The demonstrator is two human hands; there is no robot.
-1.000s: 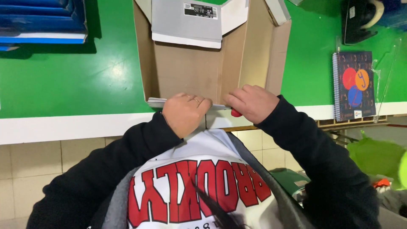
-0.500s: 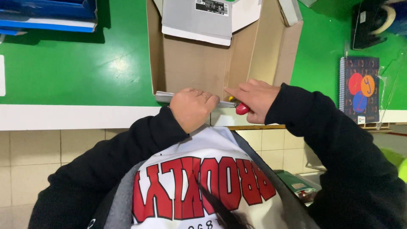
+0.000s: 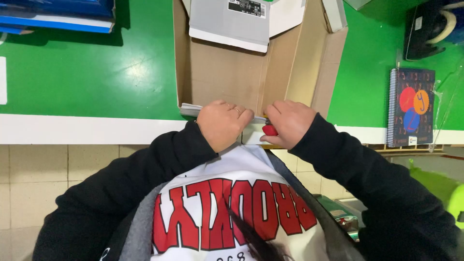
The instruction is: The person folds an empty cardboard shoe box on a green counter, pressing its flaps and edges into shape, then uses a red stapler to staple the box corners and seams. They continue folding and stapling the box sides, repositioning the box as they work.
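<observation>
At the near edge of the green table (image 3: 96, 77), an open cardboard box (image 3: 232, 82) lies flat. The left hand (image 3: 222, 123) presses closed on its near flap (image 3: 192, 110); the right hand (image 3: 290, 123) is clamped around a red-handled tool (image 3: 269, 130) just beside it.

The open box (image 3: 227, 79) at the near edge of the table is brown corrugated cardboard, matt and slightly scuffed inside. The table (image 3: 96, 72) has a smooth green top with a soft sheen and a white near edge. The flat sheet (image 3: 193, 110) under the left hand (image 3: 222, 123) looks like thin white card. The right hand (image 3: 289, 124) grips a small tool with a glossy red plastic handle (image 3: 269, 130). Near the right edge a spiral notebook (image 3: 411, 106) has a glossy printed cover and wire binding. Both sleeves are matt black cloth.
</observation>
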